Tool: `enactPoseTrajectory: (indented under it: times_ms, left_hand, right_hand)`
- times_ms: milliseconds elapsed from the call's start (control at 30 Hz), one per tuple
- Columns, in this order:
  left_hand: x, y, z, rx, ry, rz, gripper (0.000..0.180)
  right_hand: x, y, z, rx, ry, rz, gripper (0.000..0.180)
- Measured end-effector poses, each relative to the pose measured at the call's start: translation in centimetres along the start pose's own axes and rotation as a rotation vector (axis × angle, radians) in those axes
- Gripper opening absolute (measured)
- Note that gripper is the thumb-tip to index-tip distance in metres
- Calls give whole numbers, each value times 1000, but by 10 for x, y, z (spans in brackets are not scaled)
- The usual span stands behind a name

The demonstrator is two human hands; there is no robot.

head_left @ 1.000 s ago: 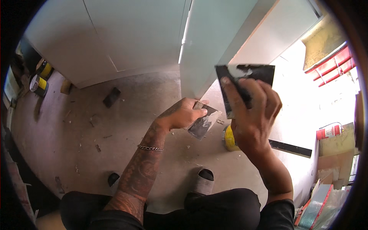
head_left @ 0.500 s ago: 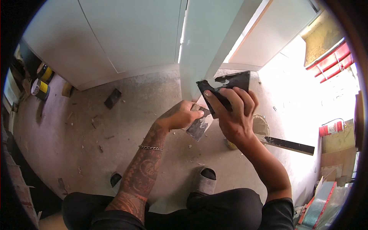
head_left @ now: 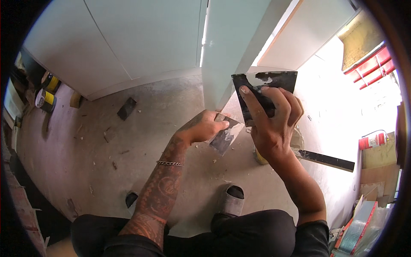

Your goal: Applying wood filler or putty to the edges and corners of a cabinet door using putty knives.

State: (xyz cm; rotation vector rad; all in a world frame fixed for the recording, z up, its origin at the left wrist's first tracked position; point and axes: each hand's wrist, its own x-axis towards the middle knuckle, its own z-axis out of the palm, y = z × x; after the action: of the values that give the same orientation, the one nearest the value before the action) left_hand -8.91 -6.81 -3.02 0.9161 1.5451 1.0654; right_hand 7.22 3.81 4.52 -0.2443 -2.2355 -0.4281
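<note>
Looking down, I see a dusty concrete floor point(head_left: 141, 141) strewn with chips, and pale green wall panels point(head_left: 141, 38) meeting at a corner. Left hand point(head_left: 203, 127) pinches a small putty knife point(head_left: 226, 136) low, fingers pressed together. Right hand point(head_left: 269, 120) grips a dark plaster-smeared hawk plate point(head_left: 274, 81) higher, fingers spread across it. I cannot identify the yellow object point(head_left: 258, 157), mostly hidden behind the right wrist.

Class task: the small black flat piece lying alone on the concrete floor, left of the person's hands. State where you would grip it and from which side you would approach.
Grip the small black flat piece across its two long edges, coming straight down from above. It lies flat on the concrete floor with bare floor all round, so both edges look free; its thinness probably calls for a fingertip pinch.
</note>
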Motion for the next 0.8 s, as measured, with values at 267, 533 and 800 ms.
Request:
enactPoseTrajectory:
  times_ms: [267, 533, 800]
  left_hand:
    - [-2, 3, 0, -43, -58, -15, 42]
    - [3, -9, 0, -37, -21, -103, 40]
    - [18, -42, 3, -67, 6, -9, 40]
  right_hand:
    - [-48, -7, 9, 31, -233, -45, 50]
    - [-50, 1, 38, 74, -52, -43, 49]
    - [-57, -1, 18, 74, -83, -19, 61]
